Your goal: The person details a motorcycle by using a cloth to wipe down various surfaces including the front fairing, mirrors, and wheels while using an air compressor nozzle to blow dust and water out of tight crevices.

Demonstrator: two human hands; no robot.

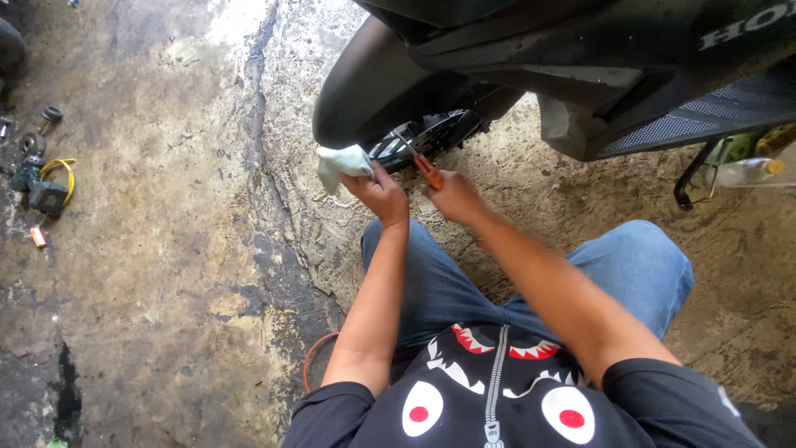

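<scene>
Crouching at the black scooter's wheel [427,137], you have your left hand [380,192] with fingers closed around a pale green rag [342,163] beside the fender [365,83], while your right hand [454,197] grips an orange-handled screwdriver [421,163], tip in the wheel hub. Judging by this, you're mid-way through working something there (keep the tip steady). The stained concrete floor [166,249] holds scattered parts [41,174] well to your left.

A motorcycle repair workshop, by the look of it: a stained, cracked concrete floor [166,249], a black scooter [580,75] parked on its stand [692,178], and loose parts [37,137] and a tool, perhaps a small power tool [46,195], lying about.
</scene>
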